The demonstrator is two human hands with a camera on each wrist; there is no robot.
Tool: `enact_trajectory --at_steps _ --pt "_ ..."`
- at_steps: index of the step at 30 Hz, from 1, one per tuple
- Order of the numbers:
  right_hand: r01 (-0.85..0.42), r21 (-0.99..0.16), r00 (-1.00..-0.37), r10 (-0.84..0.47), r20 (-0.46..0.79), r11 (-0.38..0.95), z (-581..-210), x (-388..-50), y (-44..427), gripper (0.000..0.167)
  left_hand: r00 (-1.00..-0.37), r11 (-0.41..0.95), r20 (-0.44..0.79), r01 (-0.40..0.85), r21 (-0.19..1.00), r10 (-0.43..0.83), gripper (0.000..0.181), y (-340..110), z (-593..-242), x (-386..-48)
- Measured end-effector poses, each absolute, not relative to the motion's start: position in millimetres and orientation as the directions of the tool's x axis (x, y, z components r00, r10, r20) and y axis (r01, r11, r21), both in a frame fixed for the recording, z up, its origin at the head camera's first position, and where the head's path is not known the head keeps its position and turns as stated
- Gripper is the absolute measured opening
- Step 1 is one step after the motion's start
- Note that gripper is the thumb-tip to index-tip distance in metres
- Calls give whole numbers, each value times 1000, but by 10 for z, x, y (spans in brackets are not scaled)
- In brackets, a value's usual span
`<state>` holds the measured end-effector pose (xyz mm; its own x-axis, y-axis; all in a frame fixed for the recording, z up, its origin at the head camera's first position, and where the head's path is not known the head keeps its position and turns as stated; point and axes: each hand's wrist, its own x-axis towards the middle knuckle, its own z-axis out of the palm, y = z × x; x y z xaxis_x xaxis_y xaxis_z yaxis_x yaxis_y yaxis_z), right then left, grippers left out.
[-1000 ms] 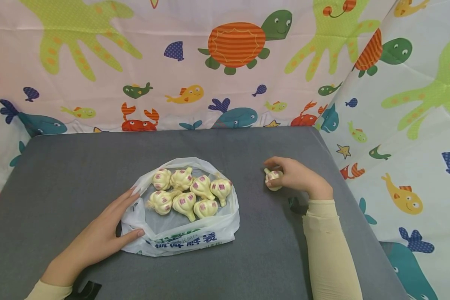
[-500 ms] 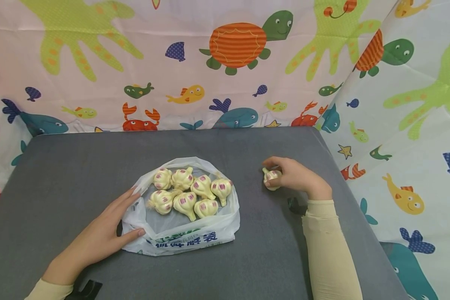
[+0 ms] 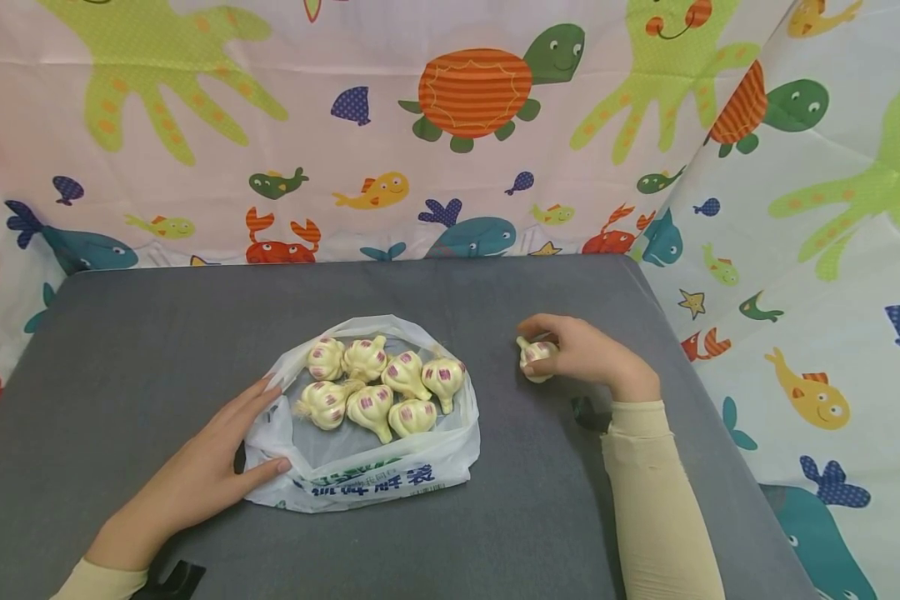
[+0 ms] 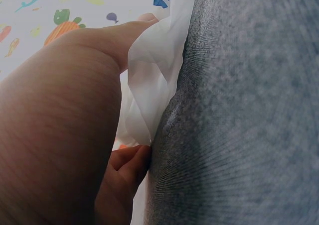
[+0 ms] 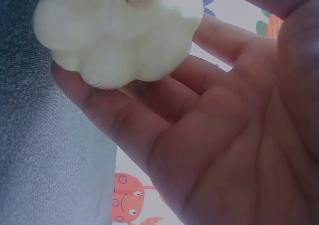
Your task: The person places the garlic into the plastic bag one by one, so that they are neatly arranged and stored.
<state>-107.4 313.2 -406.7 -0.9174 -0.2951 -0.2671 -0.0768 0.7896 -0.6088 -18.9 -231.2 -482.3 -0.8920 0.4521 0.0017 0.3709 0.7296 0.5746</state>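
A white plastic bag [image 3: 457,446] with green and blue print lies with its mouth rolled wide, and several garlic bulbs [image 3: 370,408] sit inside. At the bag's left side rests my left hand [image 3: 202,462], fingers and thumb extended and apart along the rim; the left wrist view has the thin plastic [image 4: 154,68] between thumb and fingers. My right hand [image 3: 588,357] holds one garlic bulb [image 3: 537,360] to the right of the bag, thumb on its near side and fingers on its far side. Close up, its pale lobed underside [image 5: 117,46] and root tuft show.
A grey cloth-covered table [image 3: 195,312] lies under everything. Behind it and along the right hangs a curtain [image 3: 217,200] printed with sea animals. Dark straps [image 3: 174,579] show at both wrists.
My right hand has shifted slightly left toward the bag, with the garlic bulb in its fingers. The left hand and the bag stay where they were.
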Motion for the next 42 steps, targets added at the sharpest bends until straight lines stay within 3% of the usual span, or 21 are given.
enact_trajectory --at_steps 42 --pt "-174 -640 -892 -396 -220 748 -3906 -978 2829 60 -892 733 -3 371 570 453 104 -2305 -4798 -186"
